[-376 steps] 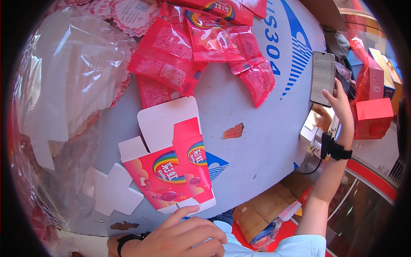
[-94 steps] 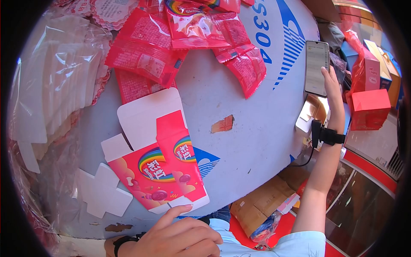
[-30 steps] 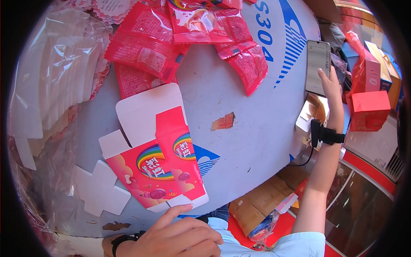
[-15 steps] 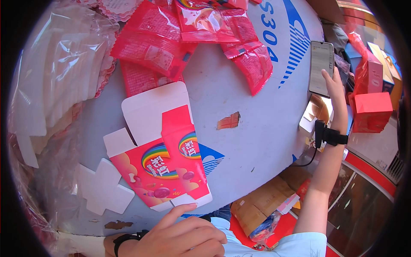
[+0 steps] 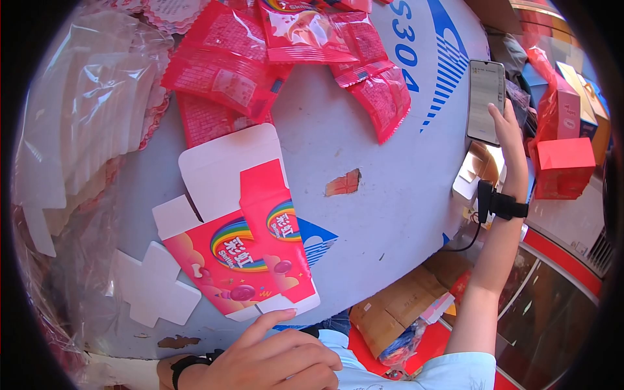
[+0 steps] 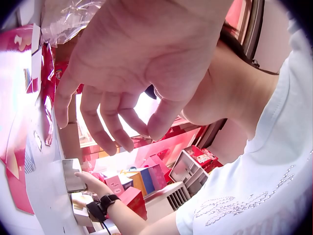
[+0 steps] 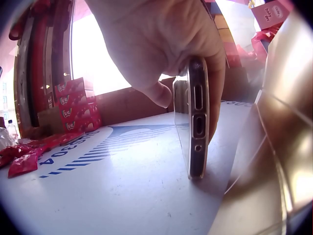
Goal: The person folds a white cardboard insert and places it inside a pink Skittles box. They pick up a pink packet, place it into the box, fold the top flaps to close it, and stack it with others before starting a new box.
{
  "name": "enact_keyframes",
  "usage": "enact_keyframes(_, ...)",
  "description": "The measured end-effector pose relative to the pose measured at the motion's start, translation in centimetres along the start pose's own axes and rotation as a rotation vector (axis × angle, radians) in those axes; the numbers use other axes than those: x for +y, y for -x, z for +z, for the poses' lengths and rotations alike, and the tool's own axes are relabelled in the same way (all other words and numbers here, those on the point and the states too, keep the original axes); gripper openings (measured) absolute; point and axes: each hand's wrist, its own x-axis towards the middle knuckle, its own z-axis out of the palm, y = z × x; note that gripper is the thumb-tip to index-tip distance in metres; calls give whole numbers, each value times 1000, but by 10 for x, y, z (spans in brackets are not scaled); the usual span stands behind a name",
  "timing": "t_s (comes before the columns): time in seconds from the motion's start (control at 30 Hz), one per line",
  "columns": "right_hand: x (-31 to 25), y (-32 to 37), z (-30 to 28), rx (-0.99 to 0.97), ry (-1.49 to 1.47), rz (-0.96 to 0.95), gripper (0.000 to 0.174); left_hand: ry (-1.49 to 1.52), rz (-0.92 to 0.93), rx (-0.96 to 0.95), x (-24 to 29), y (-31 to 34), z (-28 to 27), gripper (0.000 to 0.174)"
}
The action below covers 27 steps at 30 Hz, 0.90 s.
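In the head view my left hand (image 5: pixel 279 357) lies at the table's near edge with relaxed fingers, its index fingertip at the lower flap of a flattened pink Skittles carton (image 5: pixel 260 253). The left wrist view shows the same fingers hanging loosely bent around nothing. At the far right my right hand (image 5: pixel 511 133) grips a smartphone (image 5: pixel 484 91) by its side, the thumb over the lit screen. From the right wrist the phone (image 7: pixel 198 127) appears propped on its long edge, close over the tabletop; some of its back is hidden behind the fingers.
Red candy packets (image 5: pixel 240 71) lie along the back of the grey table (image 5: pixel 383 201). A white cross-shaped card (image 5: pixel 159 286) and plastic-wrapped white sheets (image 5: pixel 84 123) sit at left. Boxes, including a red one (image 5: pixel 564 169), crowd the right side. A brown paper bag (image 5: pixel 396 312) is below the table edge.
The right thumb has moved higher on the phone's screen since the oldest frame, then slightly toward its right edge. The left hand and carton keep their relation; the head view has shifted a little.
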Motion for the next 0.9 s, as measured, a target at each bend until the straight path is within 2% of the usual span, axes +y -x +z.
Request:
enact_keyframes(0.27,8,-3,-4,-67,-108,-10,35,3,-9,-2,0,0,0,19)
enact_keyframes(0.67,14,-7,-8,-149,-120,26,41,-3,-7,-5,0,-1,0,19)
enact_keyframes(0.9,17,-8,-8,-134,-123,28,40,-4,-6,-2,0,-1,0,19)
